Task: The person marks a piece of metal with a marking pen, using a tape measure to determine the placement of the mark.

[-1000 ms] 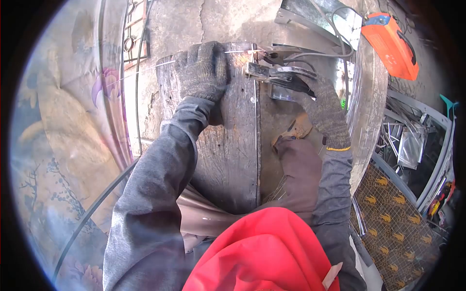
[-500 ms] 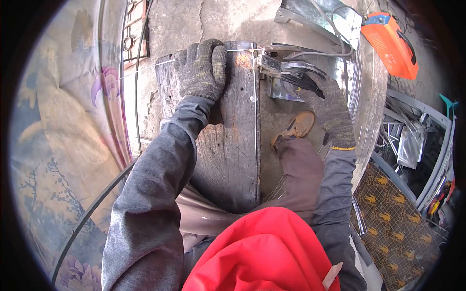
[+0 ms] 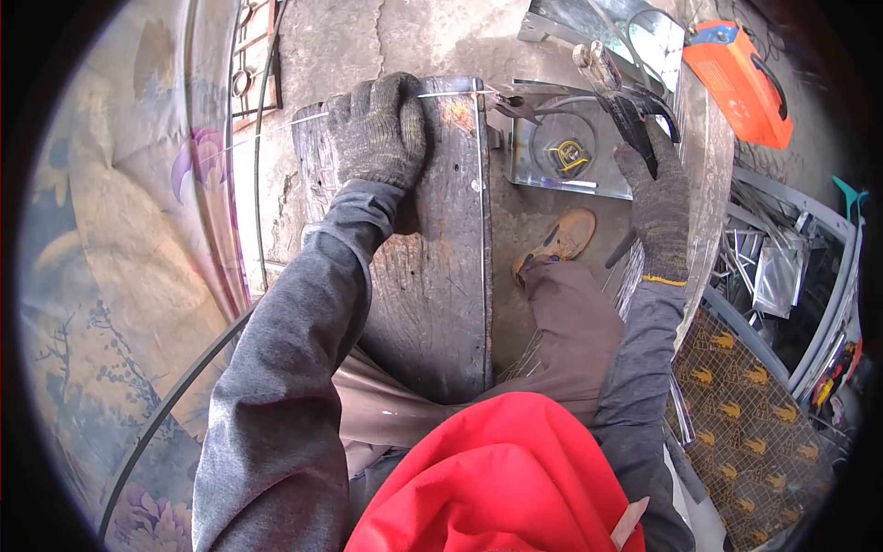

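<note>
My left hand (image 3: 377, 129), in a dark knit glove, is closed over a thin metal rod (image 3: 451, 93) and presses it onto the far end of a worn wooden board (image 3: 423, 304). The rod sticks out past both sides of the hand. To the right of the board, my gloved right hand (image 3: 658, 184) grips pliers (image 3: 612, 87) with black handles and a bare metal head. Their jaws point up and away, apart from the board. By the board's far right corner lies a clamp-like piece (image 3: 513, 106) joined to a cable.
A yellow tape measure (image 3: 567, 158) rests on a shiny metal sheet (image 3: 602, 187) right of the board. An orange machine (image 3: 740, 87) stands far right. Metal offcuts (image 3: 777, 276) lie at right, a patterned cloth (image 3: 120, 276) hangs at left. My shoe (image 3: 566, 239) is beside the board.
My right hand has moved the pliers up and right, away from the rod's end at the board corner, uncovering the tape measure. My left hand stays nearly still on the rod.
</note>
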Available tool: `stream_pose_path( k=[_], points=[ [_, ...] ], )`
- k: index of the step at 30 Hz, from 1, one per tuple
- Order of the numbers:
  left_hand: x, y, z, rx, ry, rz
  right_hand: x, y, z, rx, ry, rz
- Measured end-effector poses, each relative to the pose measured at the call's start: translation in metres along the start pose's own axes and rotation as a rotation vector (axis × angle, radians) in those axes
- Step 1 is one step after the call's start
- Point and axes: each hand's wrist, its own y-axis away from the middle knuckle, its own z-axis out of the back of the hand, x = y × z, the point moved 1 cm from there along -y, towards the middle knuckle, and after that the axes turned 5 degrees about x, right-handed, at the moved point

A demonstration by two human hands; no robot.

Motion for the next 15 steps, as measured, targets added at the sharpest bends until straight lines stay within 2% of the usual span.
stream_pose_path(
  k=[15],
  points=[
    [0.0048, -0.0002, -0.0059, 0.015, 0.035, 0.006, -0.0034, -0.0009, 0.0027, -0.035, -0.068, -0.035]
  ],
)
